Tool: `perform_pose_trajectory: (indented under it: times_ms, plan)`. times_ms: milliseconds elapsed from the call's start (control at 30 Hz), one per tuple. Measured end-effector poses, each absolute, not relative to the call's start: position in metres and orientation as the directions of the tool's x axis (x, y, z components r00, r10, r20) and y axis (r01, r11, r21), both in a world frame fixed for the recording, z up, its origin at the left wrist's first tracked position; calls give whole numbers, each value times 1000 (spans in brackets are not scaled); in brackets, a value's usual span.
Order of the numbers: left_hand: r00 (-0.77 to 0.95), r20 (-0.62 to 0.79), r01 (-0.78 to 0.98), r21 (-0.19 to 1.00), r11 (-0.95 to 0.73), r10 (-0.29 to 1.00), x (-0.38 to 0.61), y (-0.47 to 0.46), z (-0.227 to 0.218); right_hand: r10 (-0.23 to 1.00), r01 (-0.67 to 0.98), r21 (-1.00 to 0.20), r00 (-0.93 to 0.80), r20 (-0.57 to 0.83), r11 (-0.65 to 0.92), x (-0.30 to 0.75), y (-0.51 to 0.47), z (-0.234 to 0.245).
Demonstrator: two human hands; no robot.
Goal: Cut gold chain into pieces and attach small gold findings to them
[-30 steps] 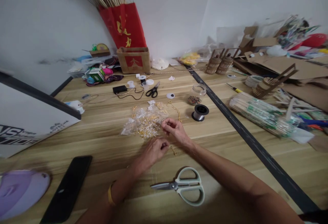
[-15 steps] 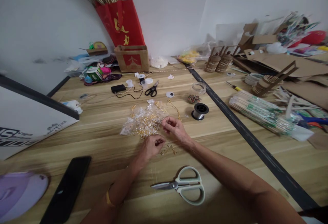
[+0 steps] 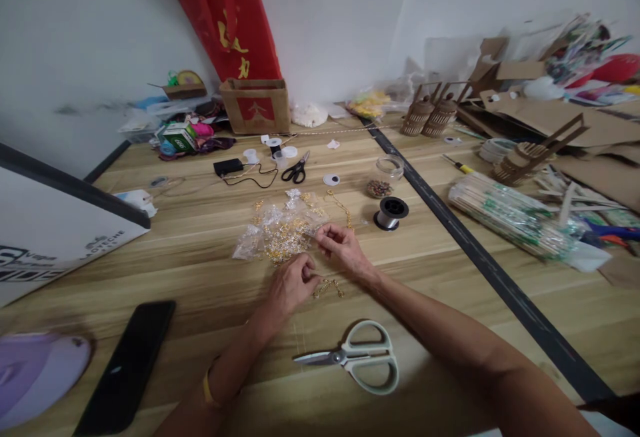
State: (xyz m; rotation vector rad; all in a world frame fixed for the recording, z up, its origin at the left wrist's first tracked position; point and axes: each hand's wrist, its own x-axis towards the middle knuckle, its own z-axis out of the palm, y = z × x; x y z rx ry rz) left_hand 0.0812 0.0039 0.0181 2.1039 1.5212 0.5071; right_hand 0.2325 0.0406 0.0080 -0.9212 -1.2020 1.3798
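My left hand (image 3: 295, 282) is closed in a pinch just in front of a pile of gold and silver beads (image 3: 287, 237) in clear plastic bags. What its fingertips hold is too small to name. Close by on the right, my right hand (image 3: 340, 245) also pinches at the pile's edge; its fingertips hold something I cannot make out. A short gold chain (image 3: 329, 286) lies beside my left fingertips. Behind my right hand runs a longer gold chain (image 3: 341, 205). Fine pale thread trails below my left hand, near large light-green-handled scissors (image 3: 370, 357).
Right of the pile stand a spool of clear line (image 3: 391, 213) and a glass jar of beads (image 3: 386, 177). Small black scissors (image 3: 296, 169) lie behind the pile. A black phone (image 3: 127, 364) is at front left, and wrapped wooden sticks (image 3: 510, 217) are at right.
My left hand has shifted slightly up and its fingers have turned over more. My right hand stays nearly in place. The camera view has moved a little.
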Motion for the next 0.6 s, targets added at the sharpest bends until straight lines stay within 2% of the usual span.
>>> perform_pose_trajectory:
  times_ms: [67, 233, 367, 467, 600]
  plan:
    - [351, 7, 780, 551, -296, 936, 81, 1, 22, 983, -216, -976, -168, 76, 39, 232, 41, 7]
    - [586, -62, 757, 397, -518, 808, 83, -8, 26, 985, -213, -977, -160, 64, 29, 232, 41, 7]
    - [644, -89, 743, 306, -595, 760, 84, -14, 24, 984, -222, -975, -164, 67, 29, 232, 41, 7]
    - [669, -91, 724, 305, -619, 738, 85, -17, 22, 984, -224, -974, -165, 68, 29, 232, 41, 7]
    - [709, -67, 664, 397, -633, 702, 87, -17, 20, 983, -217, -975, -171, 73, 35, 232, 42, 4]
